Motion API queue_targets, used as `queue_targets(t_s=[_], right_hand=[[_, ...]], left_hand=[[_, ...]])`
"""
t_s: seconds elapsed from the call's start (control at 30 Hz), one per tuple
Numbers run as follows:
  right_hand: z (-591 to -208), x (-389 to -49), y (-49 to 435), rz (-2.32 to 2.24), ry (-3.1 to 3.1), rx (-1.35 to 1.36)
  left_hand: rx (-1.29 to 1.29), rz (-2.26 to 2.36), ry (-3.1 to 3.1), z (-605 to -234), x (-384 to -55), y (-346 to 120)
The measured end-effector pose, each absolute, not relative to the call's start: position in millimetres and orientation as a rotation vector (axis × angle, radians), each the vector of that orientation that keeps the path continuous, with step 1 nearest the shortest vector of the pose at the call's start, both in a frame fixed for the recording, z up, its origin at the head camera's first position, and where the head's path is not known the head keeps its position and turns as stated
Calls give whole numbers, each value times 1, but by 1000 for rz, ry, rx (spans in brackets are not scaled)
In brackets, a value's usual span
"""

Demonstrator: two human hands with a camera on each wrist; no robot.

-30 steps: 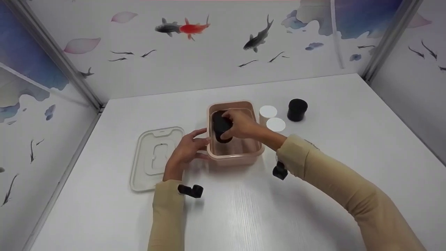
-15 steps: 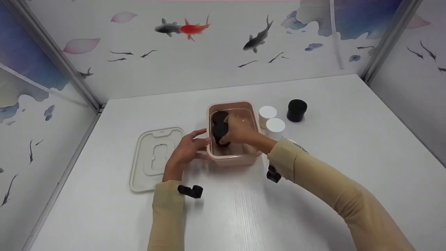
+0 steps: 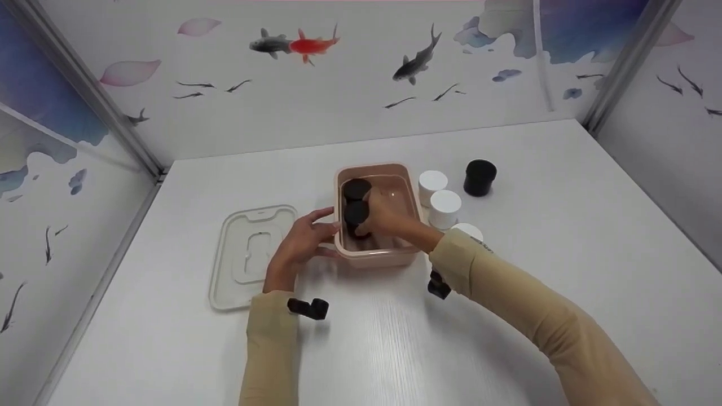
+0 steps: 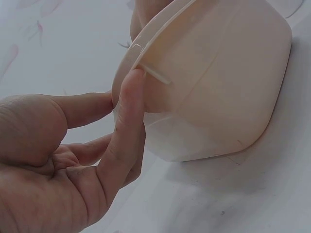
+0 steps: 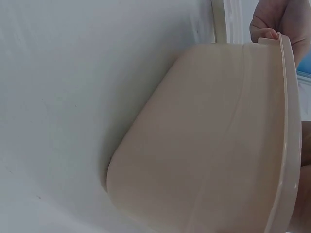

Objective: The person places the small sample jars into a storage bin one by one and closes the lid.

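Observation:
In the head view a pink plastic box [image 3: 379,255] stands on the white table. My left hand [image 3: 299,243] pinches its left rim; the left wrist view shows fingers [image 4: 125,102] beneath the rim's lip. My right hand [image 3: 385,217] reaches inside and grips a black lidded jar [image 3: 356,213] by its side. Another black jar [image 3: 357,188] sits just behind it in the box. In the right wrist view the box wall [image 5: 199,136] hides the jars and most of the right hand.
A whitish lid [image 3: 221,265] lies flat left of the box. Right of the box stand white jars [image 3: 445,203], one partly behind the right sleeve [image 3: 479,270]. Farther right is a black jar [image 3: 480,177]. Patterned walls [image 3: 338,113] enclose the table.
My right hand has lowered the black jar into the box and moved it slightly towards me, uncovering the jar behind it. The left hand has stayed at the rim.

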State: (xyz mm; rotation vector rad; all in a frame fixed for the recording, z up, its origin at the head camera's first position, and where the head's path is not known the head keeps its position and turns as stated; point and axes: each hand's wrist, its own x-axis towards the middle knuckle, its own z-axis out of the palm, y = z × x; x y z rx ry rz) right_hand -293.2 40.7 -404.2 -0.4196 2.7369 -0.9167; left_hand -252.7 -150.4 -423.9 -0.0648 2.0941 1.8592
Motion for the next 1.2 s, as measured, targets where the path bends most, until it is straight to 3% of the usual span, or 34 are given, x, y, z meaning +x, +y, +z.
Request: queue_targets(t_s=[0.57, 1.2], right_hand=[[-389, -293, 53, -1023, 2697, -372], [-367, -307, 131, -1389, 2676, -640]], left_hand=[[-79, 1868, 2082, -423, -254, -150], [-69, 1845, 2103, -424, -253, -150]])
